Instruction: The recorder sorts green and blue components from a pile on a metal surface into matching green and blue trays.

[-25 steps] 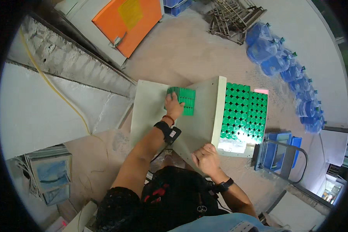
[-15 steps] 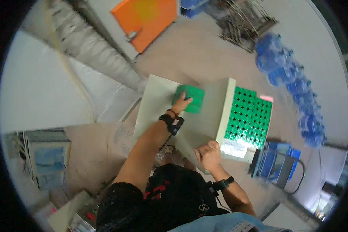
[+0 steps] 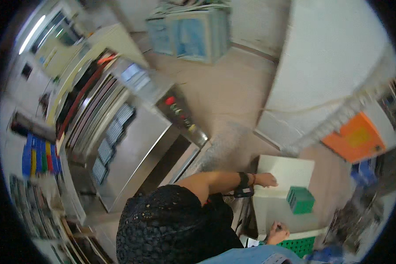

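Note:
A stack of green blocks [image 3: 300, 200] stands on the cream board-like surface [image 3: 288, 169] at the lower right. To its left, my left hand [image 3: 265, 179] hovers over the same surface or rests on it, apart from the stack. Its fingers reach out loosely, and nothing shows in them. My right hand [image 3: 278, 233] is closed at the near edge of the cream surface, its fingers curled round something too small to make out. Beside it, green pieces with dark holes [image 3: 300, 246] lie in rows, partly cut off by my clothing.
A steel machine [image 3: 141, 154] with a red button and pale blue strips on its top stands to the left. Farther back is a blue and cream cabinet [image 3: 198, 35]. A white panel [image 3: 312, 88] and an orange door-like panel [image 3: 356, 137] are to the right.
My view has swung left, bringing the steel machine into sight. My left hand has let go of the green stack and drawn away from it. My right hand stays near the edge.

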Available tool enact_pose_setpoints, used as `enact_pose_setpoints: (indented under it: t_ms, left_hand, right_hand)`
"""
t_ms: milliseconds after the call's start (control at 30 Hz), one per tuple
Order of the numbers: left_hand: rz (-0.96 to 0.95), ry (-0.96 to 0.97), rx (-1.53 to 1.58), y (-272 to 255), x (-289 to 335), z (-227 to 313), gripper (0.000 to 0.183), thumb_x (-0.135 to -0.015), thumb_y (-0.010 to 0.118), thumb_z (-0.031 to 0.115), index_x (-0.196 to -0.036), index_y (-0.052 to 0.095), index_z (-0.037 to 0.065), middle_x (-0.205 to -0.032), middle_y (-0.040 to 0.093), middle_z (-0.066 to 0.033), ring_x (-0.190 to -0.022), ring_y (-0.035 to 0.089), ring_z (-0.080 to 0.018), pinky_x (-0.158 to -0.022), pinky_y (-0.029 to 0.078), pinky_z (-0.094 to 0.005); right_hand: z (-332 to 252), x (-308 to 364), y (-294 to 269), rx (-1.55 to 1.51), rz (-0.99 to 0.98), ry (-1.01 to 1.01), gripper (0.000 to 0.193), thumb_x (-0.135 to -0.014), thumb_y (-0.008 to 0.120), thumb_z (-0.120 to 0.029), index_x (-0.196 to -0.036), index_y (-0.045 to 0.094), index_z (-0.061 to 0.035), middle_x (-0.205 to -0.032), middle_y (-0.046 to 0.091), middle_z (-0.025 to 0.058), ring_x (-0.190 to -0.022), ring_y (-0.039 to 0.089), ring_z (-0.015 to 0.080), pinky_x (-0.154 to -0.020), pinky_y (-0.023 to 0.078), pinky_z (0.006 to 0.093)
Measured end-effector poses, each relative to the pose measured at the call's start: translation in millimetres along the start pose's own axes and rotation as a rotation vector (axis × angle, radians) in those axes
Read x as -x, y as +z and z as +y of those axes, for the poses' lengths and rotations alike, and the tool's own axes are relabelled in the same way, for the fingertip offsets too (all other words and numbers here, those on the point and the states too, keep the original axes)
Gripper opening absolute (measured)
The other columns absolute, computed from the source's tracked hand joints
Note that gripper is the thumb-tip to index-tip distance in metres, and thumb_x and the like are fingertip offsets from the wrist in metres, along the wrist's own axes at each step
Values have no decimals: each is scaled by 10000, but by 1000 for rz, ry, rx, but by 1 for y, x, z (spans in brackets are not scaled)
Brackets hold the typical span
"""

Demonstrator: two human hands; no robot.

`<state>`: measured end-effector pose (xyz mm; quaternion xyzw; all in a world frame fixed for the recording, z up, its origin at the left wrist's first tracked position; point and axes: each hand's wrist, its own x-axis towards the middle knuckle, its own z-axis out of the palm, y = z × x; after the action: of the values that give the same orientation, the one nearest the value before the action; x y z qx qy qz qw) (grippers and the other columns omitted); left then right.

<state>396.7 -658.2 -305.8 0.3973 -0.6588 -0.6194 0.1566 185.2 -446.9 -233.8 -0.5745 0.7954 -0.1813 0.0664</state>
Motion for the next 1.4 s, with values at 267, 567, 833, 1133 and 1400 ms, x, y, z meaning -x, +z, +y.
enact_pose_setpoints:
  t_ms: [267, 567, 833, 1133, 1400]
  left_hand:
    - [526, -48, 172, -87, 291, -50, 371, -867, 560, 344, -1030, 608, 14, -930, 632, -103, -828, 587, -185, -755, 467, -316]
    - [1711, -617, 153, -108, 632, -54, 431, -808, 628, 272, -1123, 550, -11, -929, 624, -149, -808, 592, -232, -731, 475, -338]
    - [2268, -1333, -45, -48, 850, -188, 707, -722, 700, 409, -1168, 493, -98, -1157, 537, -288, -1091, 519, -377, -924, 402, -407]
    - [2084, -1113, 724, -73, 897, -207, 714, -694, 717, 387, -1054, 504, -192, -1012, 593, -301, -927, 616, -319, -746, 475, -384]
    - [2111, -1133, 660, -106, 877, -196, 590, -664, 742, 339, -968, 596, -144, -996, 628, -258, -942, 620, -333, -796, 475, -373]
  right_hand:
    - [9, -13, -39, -330, -587, -78, 229, -840, 648, -195, -962, 617, -4, -883, 633, 135, -807, 585, 237, -741, 467, 336]
    - [-248, 32, -23, -496, -992, -289, 193, -788, 663, -121, -875, 603, 41, -845, 622, 66, -796, 547, 136, -751, 453, 289]
    - [-463, 35, 100, -546, -924, -572, 265, -780, 704, -178, -926, 582, 7, -825, 573, 33, -763, 525, 106, -685, 444, 252]
    - [-652, 110, 168, -533, -1165, -982, 564, -744, 728, -334, -1116, 556, 54, -951, 616, 103, -855, 572, 144, -766, 464, 261]
    - [-831, 113, 265, -225, -745, -1237, 776, -702, 684, -518, -1133, 523, 108, -1146, 553, 278, -1087, 541, 346, -897, 431, 385]
